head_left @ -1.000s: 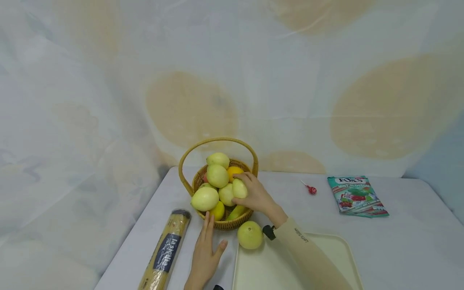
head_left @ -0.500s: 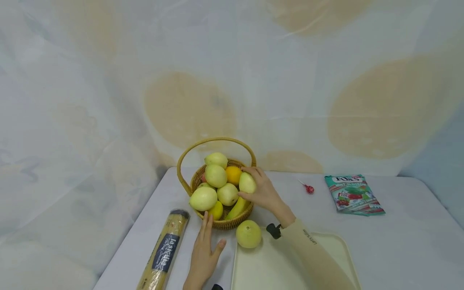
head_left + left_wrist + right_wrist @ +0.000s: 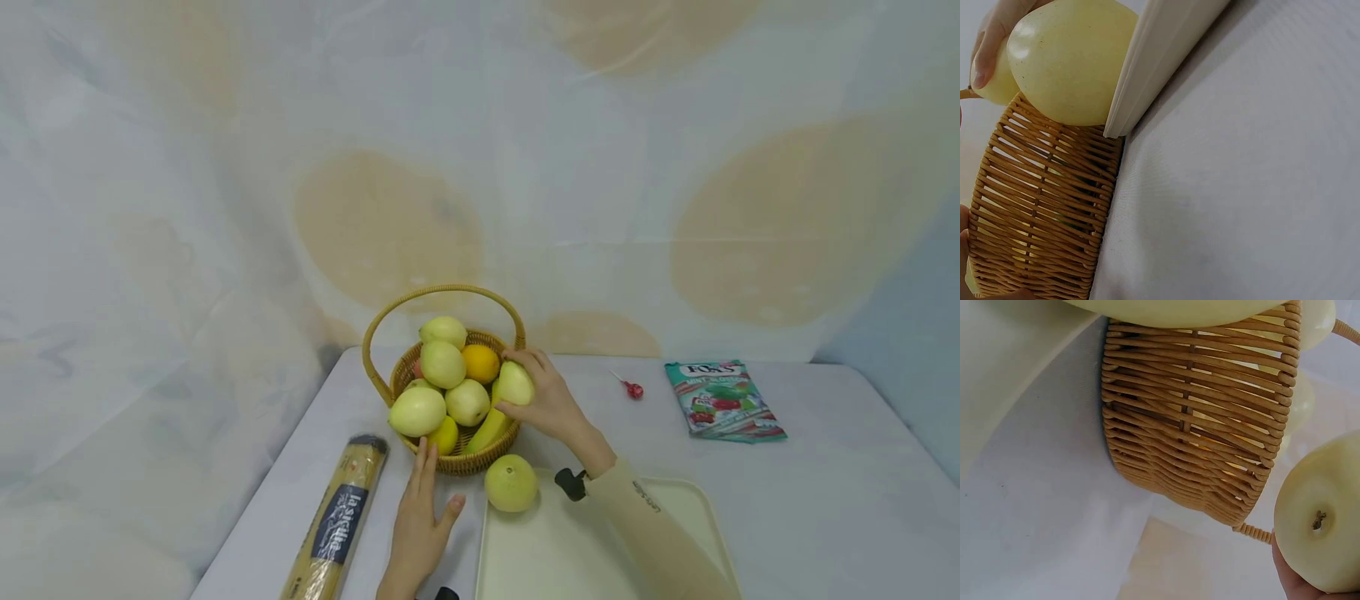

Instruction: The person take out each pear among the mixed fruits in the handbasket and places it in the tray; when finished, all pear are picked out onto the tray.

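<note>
My right hand (image 3: 551, 398) grips a pale green pear (image 3: 516, 383) at the right rim of the wicker basket (image 3: 480, 461). The right wrist view shows the pear's blossom end (image 3: 1319, 519). Low at the basket's front, my left hand (image 3: 420, 525) has its fingers extended, fingertips against the rim near a yellow fruit (image 3: 444, 437). Several pale green fruits (image 3: 417, 412), an orange (image 3: 481, 364) and a banana (image 3: 490, 429) lie in the basket. Just in front of it, a large round yellow-green fruit (image 3: 512, 483) rests by the tray corner.
A cream tray (image 3: 547, 558) lies under my right forearm. At left is a pack of spaghetti (image 3: 336, 521). Further right lie a red lollipop (image 3: 633, 389) and a Fox's candy bag (image 3: 724, 402). The basket's tall handle (image 3: 450, 289) arches over the fruit.
My right hand has moved right with the pear, from over the fruit pile to the basket's right rim, uncovering the orange and banana. My left hand has stayed at the basket's front.
</note>
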Demonstrator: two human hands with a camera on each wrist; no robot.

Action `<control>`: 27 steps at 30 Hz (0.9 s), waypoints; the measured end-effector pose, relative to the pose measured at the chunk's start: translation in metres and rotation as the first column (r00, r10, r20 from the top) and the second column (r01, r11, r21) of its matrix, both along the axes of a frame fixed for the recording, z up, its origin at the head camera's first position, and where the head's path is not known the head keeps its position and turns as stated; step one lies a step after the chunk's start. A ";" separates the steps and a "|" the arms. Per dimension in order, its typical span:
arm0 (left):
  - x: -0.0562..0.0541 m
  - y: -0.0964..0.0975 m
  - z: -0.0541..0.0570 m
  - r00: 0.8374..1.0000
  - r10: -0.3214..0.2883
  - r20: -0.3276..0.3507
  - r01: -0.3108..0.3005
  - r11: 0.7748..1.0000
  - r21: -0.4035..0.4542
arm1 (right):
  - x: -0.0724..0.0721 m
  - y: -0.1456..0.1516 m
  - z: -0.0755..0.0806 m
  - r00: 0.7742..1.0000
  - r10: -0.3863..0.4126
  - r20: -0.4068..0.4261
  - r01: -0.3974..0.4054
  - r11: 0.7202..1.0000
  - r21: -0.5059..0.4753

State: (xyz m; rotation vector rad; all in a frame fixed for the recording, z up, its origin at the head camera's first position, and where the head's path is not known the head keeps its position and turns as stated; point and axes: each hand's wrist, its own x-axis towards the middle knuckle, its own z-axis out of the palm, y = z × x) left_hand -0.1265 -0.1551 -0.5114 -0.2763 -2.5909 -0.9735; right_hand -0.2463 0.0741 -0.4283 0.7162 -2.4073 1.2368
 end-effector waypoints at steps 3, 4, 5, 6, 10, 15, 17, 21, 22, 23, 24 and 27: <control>0.000 0.000 0.000 1.000 0.003 0.000 -0.003 1.000 0.000 | 0.003 0.002 0.000 1.000 -0.008 -0.003 0.008 1.000 -0.009; 0.001 0.000 0.000 1.000 0.003 0.000 -0.003 1.000 0.002 | 0.004 0.003 0.000 1.000 -0.010 -0.004 0.010 1.000 -0.009; 0.001 0.000 0.000 1.000 0.004 0.001 -0.004 1.000 0.002 | 0.005 0.004 0.000 1.000 -0.013 -0.004 0.013 1.000 -0.010; 0.001 0.000 0.000 1.000 0.003 0.002 -0.003 1.000 0.003 | 0.006 0.004 0.000 1.000 -0.016 -0.004 0.016 1.000 -0.012; 0.001 0.000 0.000 1.000 0.002 0.010 -0.002 1.000 0.004 | 0.009 0.007 -0.001 1.000 -0.024 -0.011 0.024 1.000 -0.016; 0.000 -0.001 -0.002 1.000 0.005 0.018 -0.004 1.000 -0.004 | 0.010 0.010 -0.005 0.999 -0.034 -0.026 0.033 0.999 -0.013; 0.000 -0.001 -0.002 1.000 0.003 0.015 -0.003 1.000 -0.003 | 0.012 0.011 -0.007 0.999 -0.038 -0.027 0.038 0.999 -0.007; -0.001 -0.001 -0.001 1.000 -0.003 -0.003 0.003 1.000 0.003 | 0.015 0.013 -0.008 0.999 -0.044 -0.021 0.044 0.999 0.004; -0.001 -0.001 -0.001 1.000 -0.004 -0.008 0.004 1.000 0.003 | 0.016 0.013 -0.009 0.999 -0.042 -0.019 0.042 0.999 0.005; -0.001 -0.001 -0.001 1.000 -0.006 -0.013 0.006 1.000 0.004 | 0.017 0.014 -0.009 0.999 -0.039 -0.018 0.039 0.999 0.006; -0.001 -0.001 -0.001 1.000 -0.006 -0.015 0.007 1.000 0.004 | 0.018 0.014 -0.009 0.999 -0.038 -0.018 0.038 0.999 0.008; 0.000 0.000 -0.001 1.000 -0.007 -0.015 0.007 1.000 0.007 | 0.021 0.016 -0.010 0.999 -0.032 -0.013 0.032 0.999 0.009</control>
